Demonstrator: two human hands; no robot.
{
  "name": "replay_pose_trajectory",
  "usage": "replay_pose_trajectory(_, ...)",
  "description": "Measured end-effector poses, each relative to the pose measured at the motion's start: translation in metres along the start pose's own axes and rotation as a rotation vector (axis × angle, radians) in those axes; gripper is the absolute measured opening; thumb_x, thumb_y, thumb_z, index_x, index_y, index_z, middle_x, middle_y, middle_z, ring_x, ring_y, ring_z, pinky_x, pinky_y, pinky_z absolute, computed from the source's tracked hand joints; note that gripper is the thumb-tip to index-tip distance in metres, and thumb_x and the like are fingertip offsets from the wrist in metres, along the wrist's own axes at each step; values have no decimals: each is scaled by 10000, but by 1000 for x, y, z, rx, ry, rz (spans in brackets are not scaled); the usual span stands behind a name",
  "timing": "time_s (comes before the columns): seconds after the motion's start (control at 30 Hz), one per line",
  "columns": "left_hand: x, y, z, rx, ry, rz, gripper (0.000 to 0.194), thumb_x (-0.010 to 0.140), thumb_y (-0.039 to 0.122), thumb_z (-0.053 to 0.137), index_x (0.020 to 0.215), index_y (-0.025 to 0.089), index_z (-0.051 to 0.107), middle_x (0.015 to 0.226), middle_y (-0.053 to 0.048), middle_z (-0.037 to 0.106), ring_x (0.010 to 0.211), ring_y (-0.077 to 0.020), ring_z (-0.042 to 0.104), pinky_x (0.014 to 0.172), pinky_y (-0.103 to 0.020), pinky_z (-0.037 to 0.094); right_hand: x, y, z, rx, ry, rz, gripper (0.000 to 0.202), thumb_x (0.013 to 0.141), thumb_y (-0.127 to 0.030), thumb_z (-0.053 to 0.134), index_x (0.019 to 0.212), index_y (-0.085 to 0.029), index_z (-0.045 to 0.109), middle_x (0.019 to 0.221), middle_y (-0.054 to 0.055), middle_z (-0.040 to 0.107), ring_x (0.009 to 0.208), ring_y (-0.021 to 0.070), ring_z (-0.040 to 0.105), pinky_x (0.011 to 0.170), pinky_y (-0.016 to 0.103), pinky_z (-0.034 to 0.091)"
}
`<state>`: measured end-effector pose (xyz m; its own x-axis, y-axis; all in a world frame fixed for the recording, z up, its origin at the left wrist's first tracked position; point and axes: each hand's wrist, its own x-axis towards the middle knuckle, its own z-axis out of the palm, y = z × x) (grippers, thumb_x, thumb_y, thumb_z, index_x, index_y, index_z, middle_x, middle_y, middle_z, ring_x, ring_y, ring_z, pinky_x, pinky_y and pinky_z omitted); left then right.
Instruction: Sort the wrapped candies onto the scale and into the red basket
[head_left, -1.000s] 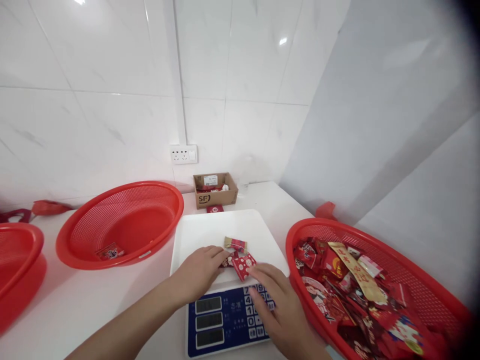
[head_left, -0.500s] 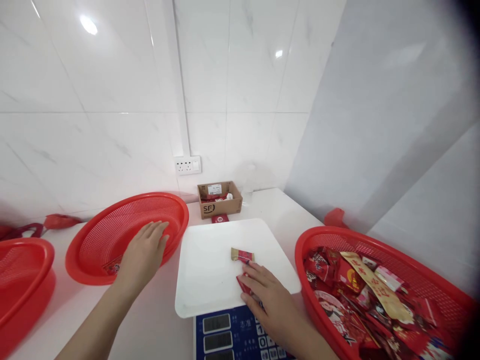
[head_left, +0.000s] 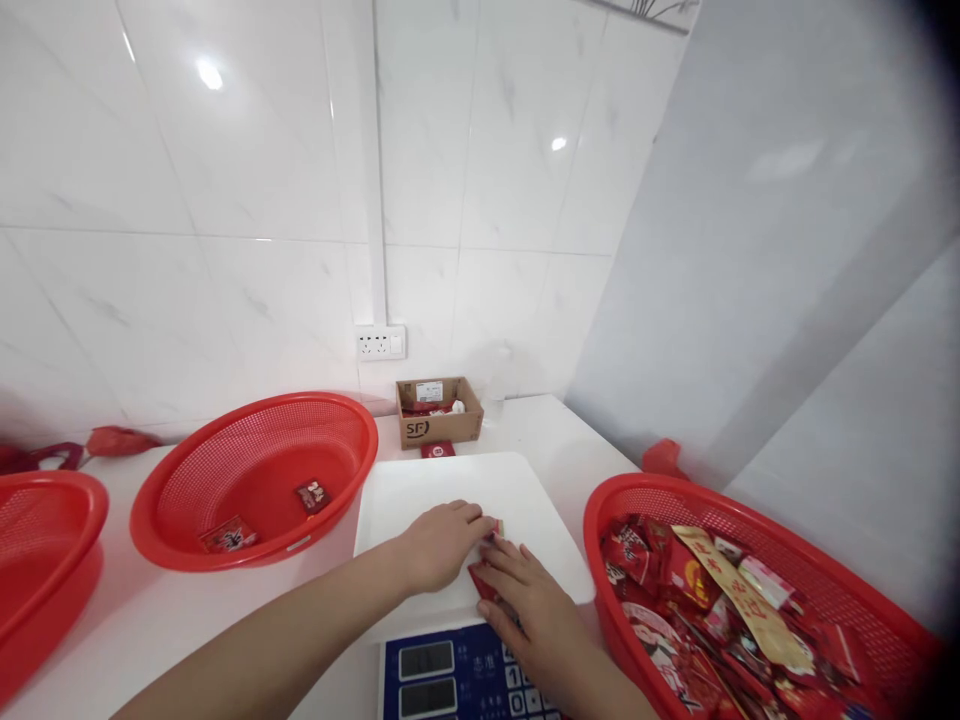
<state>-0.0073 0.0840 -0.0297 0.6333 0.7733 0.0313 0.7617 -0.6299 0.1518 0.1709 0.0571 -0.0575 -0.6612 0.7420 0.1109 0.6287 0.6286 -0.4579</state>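
My left hand [head_left: 446, 540] reaches over the white weighing tray [head_left: 420, 480] of a scale. Its fingers close on a small gold-and-red packet [head_left: 498, 526], mostly hidden behind the fingertips. Close beside it, my right hand [head_left: 529, 600] rests low over the tray, with a red packet [head_left: 480, 582] between its thumb and fingers. What lies under the palm is hidden. The blue scale panel [head_left: 480, 665] with displays and keys shows below, partly covered by my right hand. Two small packets, a dark red one [head_left: 312, 496] and a red one [head_left: 229, 535], lie apart in the red basket [head_left: 255, 415] at left.
To the right, another red basket [head_left: 600, 510] holds several mixed red packets and a long gold packet [head_left: 742, 597]. A third red basket [head_left: 52, 490] is cut off at far left. Behind the scale stands a small cardboard box [head_left: 442, 428], below a wall socket [head_left: 381, 343].
My left hand has moved right, from over the left basket to the tray. A dark red packet now lies in that basket. My right hand has hardly moved.
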Motion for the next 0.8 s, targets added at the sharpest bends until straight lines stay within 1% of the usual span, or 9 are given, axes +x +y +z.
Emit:
replay_pose_trajectory(0.13, -5, -6, 0, 26, 24, -98, 307, 834, 113, 454, 1100, 191, 585, 1042, -84, 634, 975, -238, 580, 842, -356, 468, -1, 0, 0, 0, -7, 16, 378, 899, -305, 472, 1231, -175, 598, 1366, 103, 493, 1317, 284, 359, 1098, 507, 271)
replay_pose_trajectory(0.23, -21, -18, -9, 41, 81, -246, 389, 801, 26, 414, 1094, 215, 587, 1034, -66, 635, 988, -214, 573, 843, -320, 458, -1, 3, 3, -4, -3, 29, 394, 910, -332, 455, 1248, -178, 589, 1366, 92, 493, 1315, 284, 363, 1098, 505, 280)
replay_pose_trajectory(0.33, -45, -36, -26, 74, 182, -460, 510, 789, -31, 341, 1192, 216, 533, 1135, -90, 607, 1044, -213, 559, 837, -323, 453, -2, 5, 4, 5, -5, 32, 405, 914, -350, 447, 1256, -181, 583, 1367, 86, 491, 1317, 284, 361, 1099, 508, 282)
replay_pose_trajectory(0.43, -75, -57, -43, 116, 278, -701, 544, 808, -2, 310, 1308, 171, 434, 1213, -159, 570, 1084, -272, 554, 768, -364, 475, -2, 5, 5, 15, -2, 35, 407, 916, -362, 438, 1249, -183, 589, 1364, 83, 496, 1317, 279, 361, 1101, 501, 284)
replay_pose_trajectory(0.5, -95, -69, -49, 132, 318, -831, 529, 837, 45, 296, 1347, 152, 386, 1133, -174, 614, 1012, -295, 600, 688, -368, 490, -1, 5, 5, 18, -3, 37, 410, 917, -363, 431, 1249, -181, 588, 1366, 81, 494, 1319, 275, 358, 1103, 498, 282)
replay_pose_trajectory(0.57, -111, -79, -48, 137, 349, -914, 478, 877, 110, 277, 1341, 117, 393, 1035, -175, 654, 955, -307, 630, 668, -382, 499, -2, 5, 5, 26, -9, 36, 421, 917, -365, 424, 1257, -174, 581, 1372, 82, 486, 1323, 276, 350, 1104, 502, 276)
replay_pose_trajectory(0.67, -124, -80, -38, 135, 394, -937, 434, 920, 232, 283, 1294, 94, 457, 1169, -183, 615, 1133, -313, 550, 824, -414, 487, -3, 4, 5, 66, -3, 51, 437, 908, -372, 435, 1265, -160, 573, 1375, 87, 482, 1323, 273, 349, 1099, 491, 289)
replay_pose_trajectory(0.73, -124, -70, -28, 99, 431, -887, 416, 924, 302, 321, 1268, 142, 491, 1286, -136, 558, 1234, -277, 474, 922, -390, 457, -3, 5, 7, 110, 29, 78, 428, 891, -355, 463, 1249, -155, 585, 1358, 90, 503, 1308, 265, 373, 1087, 466, 321)
replay_pose_trajectory(0.8, -119, -53, -18, -1, 484, -784, 389, 919, 348, 361, 1243, 198, 516, 1311, -88, 551, 1244, -247, 470, 964, -386, 444, -1, 6, 10, 155, 92, 109, 389, 881, -311, 469, 1209, -161, 613, 1319, 91, 543, 1268, 250, 427, 1068, 441, 356)
